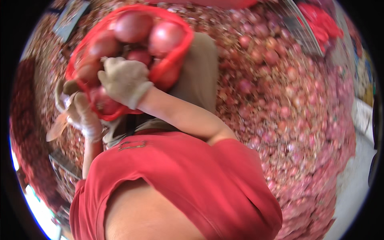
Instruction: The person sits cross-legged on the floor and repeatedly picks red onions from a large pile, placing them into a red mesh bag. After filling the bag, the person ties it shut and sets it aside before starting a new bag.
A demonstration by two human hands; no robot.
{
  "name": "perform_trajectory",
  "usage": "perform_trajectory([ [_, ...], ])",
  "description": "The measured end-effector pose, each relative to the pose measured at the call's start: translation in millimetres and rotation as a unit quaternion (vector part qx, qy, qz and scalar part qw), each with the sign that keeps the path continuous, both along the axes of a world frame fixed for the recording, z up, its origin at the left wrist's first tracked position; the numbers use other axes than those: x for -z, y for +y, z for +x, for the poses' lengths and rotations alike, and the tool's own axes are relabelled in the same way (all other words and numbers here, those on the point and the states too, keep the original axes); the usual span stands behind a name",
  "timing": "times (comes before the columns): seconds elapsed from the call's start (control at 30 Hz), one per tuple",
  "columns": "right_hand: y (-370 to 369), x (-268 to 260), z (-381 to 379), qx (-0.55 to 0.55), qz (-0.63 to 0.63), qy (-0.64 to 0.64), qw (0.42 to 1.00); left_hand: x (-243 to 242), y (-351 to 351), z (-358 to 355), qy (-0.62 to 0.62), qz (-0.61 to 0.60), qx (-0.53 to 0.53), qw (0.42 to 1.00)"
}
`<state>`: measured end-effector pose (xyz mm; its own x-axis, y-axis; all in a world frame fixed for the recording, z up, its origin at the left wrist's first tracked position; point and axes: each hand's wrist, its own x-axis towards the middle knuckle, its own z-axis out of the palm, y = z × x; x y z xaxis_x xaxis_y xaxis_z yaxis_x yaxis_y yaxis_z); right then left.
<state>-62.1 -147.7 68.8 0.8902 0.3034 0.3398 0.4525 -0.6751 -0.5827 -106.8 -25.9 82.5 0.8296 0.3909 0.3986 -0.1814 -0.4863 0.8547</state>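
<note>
A red mesh bag [187, 39], its mouth spread wide, holds several large red onions [134, 26] in front of me. My right hand [126, 78], in a pale knitted glove, lies over the onions with its fingers curled; whether anything is between the fingertips is hidden. At the bag's lower left rim is my left hand [82, 112], also gloved, with the fingers bent near the mesh. A flat, orange-brown piece [57, 127], too blurred to name, sticks out beside the left palm. Motion blur softens both hands.
Loose red onions [271, 57] and dry skins cover the ground to the right. A metal grate-like rack [306, 28] and red plastic [321, 22] are at the upper right. A grey-blue board [70, 19] lies at the upper left. Filled dark red sacks [25, 120] line the left side.
</note>
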Motion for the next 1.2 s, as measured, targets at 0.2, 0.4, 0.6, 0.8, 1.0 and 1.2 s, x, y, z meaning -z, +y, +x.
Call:
perform_trajectory([
  [0.2, -50.4, 13.3, 3.2, -0.111, 0.287, -0.042, 0.951, -11.2, -10.9, -2.0, 0.041, 0.417, 0.119, 0.9],
  [0.4, -300.8, 151.5, -24.9, 0.465, 0.215, 0.154, 0.845, -19.5, -9.5, 7.3, 0.082, 0.407, 0.115, 0.902],
  [0.6, -391.1, 306.9, -86.5, 0.293, -0.139, 0.544, 0.774, -24.1, -8.7, 14.5, 0.134, 0.389, 0.115, 0.904],
  [0.8, -342.7, 283.0, -101.8, 0.41, 0.413, 0.49, 0.649, -24.4, -18.0, 4.5, 0.033, 0.404, 0.04, 0.913],
  [1.0, -281.8, 103.9, -28.0, 0.168, 0.676, 0.24, 0.676, -26.3, -41.6, -14.7, 0.008, 0.594, 0.255, 0.763],
  [1.2, -147.1, -67.5, 30.3, -0.147, 0.178, 0.061, 0.971, -14.5, -24.1, -5.5, -0.094, 0.425, 0.393, 0.81],
])
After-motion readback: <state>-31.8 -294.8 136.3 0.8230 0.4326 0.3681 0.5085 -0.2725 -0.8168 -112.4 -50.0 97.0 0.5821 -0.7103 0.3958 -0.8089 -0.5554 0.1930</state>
